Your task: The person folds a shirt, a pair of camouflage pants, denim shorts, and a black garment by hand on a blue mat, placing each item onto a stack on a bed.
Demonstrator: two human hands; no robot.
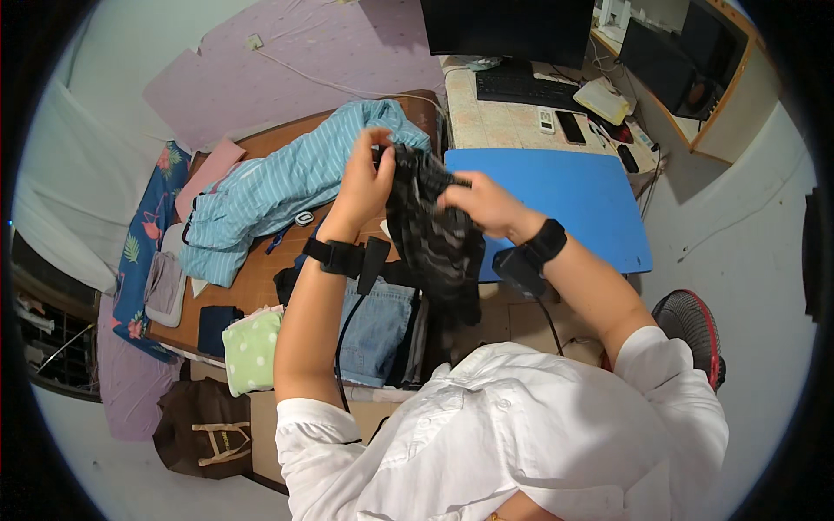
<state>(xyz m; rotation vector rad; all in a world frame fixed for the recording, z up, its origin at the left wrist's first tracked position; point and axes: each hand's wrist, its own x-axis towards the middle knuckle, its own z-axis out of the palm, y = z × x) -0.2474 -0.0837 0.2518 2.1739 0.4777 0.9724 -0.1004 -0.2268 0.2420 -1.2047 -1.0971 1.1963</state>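
White shirt [521, 417] sat nearest the lens, plain woven cotton by the look of it, soft creases and a buttoned placket. Beyond it, dark patterned garment [434, 243] hung off both hands, over the gap between bed [300, 126] and blue table [565, 208]. Left hand [365, 178] was closed on its upper left edge; right hand [482, 204] pinched the upper right, fingers curled over.

Risks, my read: only the top edge was gripped, so one loose pinch would drop a side, likely floorward. Lower end hung limp and blurred near the folded jeans [373, 330]; a wide swing could drag that stack out of square. Black cables [340, 356] ran down from both wrist straps [334, 256], so cloth could snag there.

Materials: garment looked thin and floppy, black-grey mottled, no stiffness. Jeans were faded denim, thicker, flat-stacked. Green dotted cloth [254, 347] looked plush, squarish with rounded folds. Striped light-blue quilt [269, 191] lay in a long puffy heap. Table top: smooth, flat, rounded corners.
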